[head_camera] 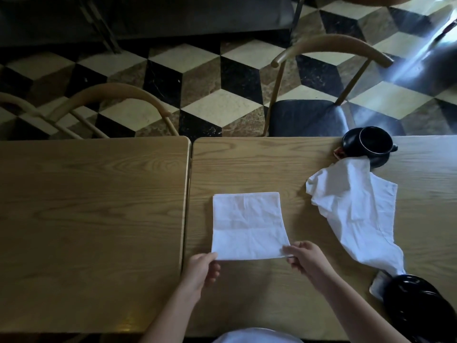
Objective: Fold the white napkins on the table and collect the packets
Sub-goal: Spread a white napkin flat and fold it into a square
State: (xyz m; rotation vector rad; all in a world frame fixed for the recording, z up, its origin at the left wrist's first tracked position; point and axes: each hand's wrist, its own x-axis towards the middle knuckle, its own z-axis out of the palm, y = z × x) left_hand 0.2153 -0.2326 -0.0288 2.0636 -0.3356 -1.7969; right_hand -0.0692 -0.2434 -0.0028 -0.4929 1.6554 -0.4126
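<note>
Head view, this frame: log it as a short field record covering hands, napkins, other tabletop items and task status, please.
left hand: left hand pinches the near left corner of the flat napkin
right hand: right hand pinches its near right corner
flat napkin: spread square on the right table, a crease across it
second napkin: crumpled napkin lies to the right, unfolded, its far tip by the black cup
other items: black dish at the near right edge, something pale beside it, unclear
status: folding under way; no packet clearly identifiable
</note>
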